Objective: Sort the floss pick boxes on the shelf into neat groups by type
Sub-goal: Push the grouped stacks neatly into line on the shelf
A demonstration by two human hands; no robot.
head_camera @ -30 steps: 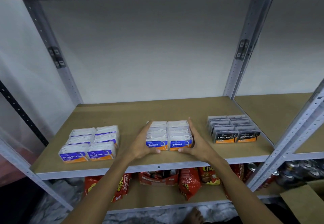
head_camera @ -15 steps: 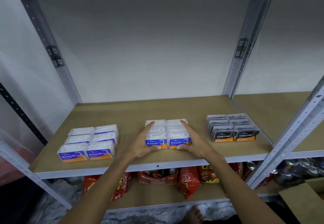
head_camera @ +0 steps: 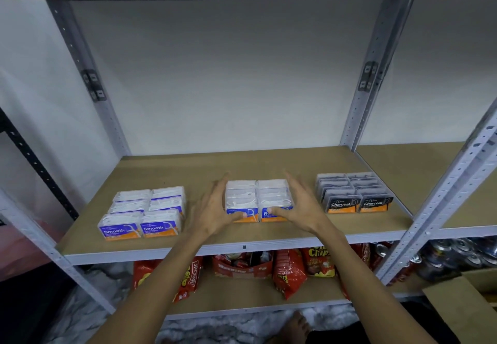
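Three blocks of floss pick boxes stand on the brown shelf board (head_camera: 269, 163). White "Smooth" boxes (head_camera: 145, 209) are at the left, white "Round" boxes (head_camera: 258, 194) in the middle, dark "Charcoal" boxes (head_camera: 352, 193) at the right. Each block is two boxes wide and three deep. My left hand (head_camera: 215, 209) lies along the left side of the Round block with its fingers spread. My right hand (head_camera: 301, 206) flanks the right side the same way. Both thumbs rest on the front labels and partly cover them. Neither hand grips a box.
Grey metal uprights (head_camera: 368, 88) frame the bay, with another board to the right (head_camera: 419, 166). The lower shelf holds red snack bags (head_camera: 289, 271) and cans (head_camera: 451, 255). A cardboard box (head_camera: 465, 308) sits at bottom right. A bare foot (head_camera: 294, 327) shows below.
My hands were pressed against the sides of the Round block with curled fingers; now the fingers are straightened and spread. The three blocks stay where they were.
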